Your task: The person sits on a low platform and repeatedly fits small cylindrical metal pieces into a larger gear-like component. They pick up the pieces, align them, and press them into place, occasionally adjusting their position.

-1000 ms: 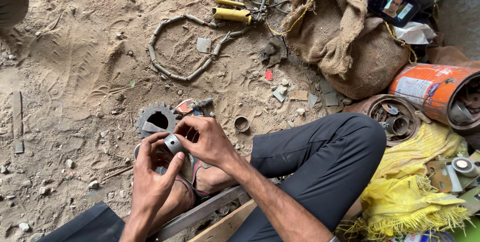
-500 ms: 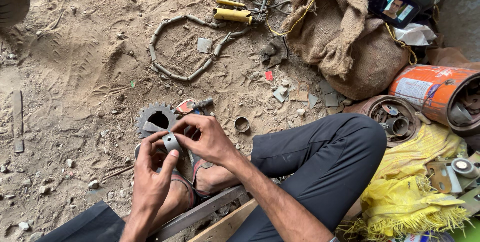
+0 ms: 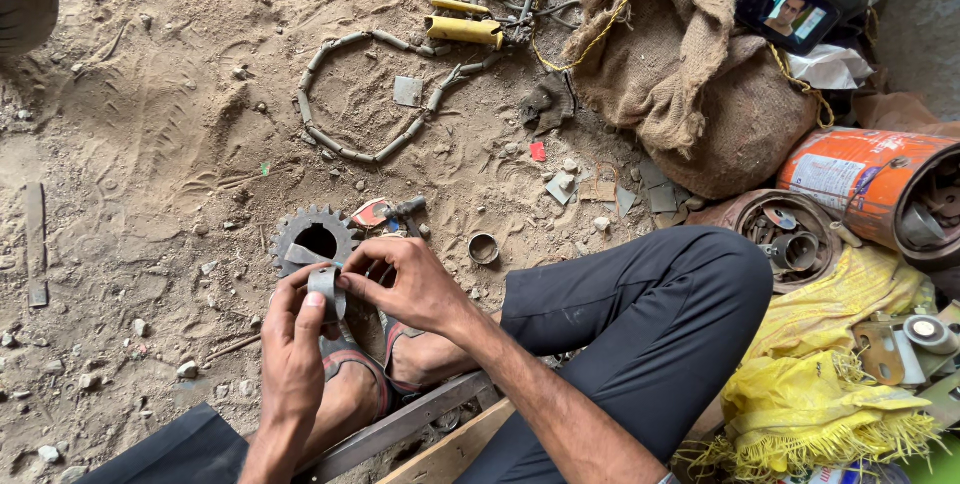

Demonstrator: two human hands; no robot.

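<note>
Both hands meet in the lower left of the frame, and their grip closes on one small grey metal ring [image 3: 327, 289]. Left hand [image 3: 295, 339] comes up from the bottom edge, its fingers curled around the near side of the ring with the thumb pressed on its face. Right hand [image 3: 410, 284] reaches in from the right, its fingertips pinching the ring's upper edge from the other side. The ring is held just above the person's sandalled feet [image 3: 385, 374], touching nothing but the fingers.

Directly behind the ring, on the sandy floor [image 3: 150, 164], lies a dark toothed sprocket [image 3: 310, 236] with a round hole through its middle, partly hidden by the fingers. Just to the right of it sit a small red-and-grey tool [image 3: 385, 212] and a short open metal sleeve [image 3: 484, 248]. Higher up, a loop of segmented chain-like links [image 3: 345, 149] curves across the sand, with a yellow-handled tool [image 3: 462, 28] near the top centre among grey cables. A burlap sack [image 3: 690, 74] fills the upper right, an orange tin [image 3: 860, 179] lies on its side at the right edge, and yellow cloth [image 3: 830, 394] is bunched in the lower right beside the person's dark trouser leg [image 3: 640, 334].
</note>
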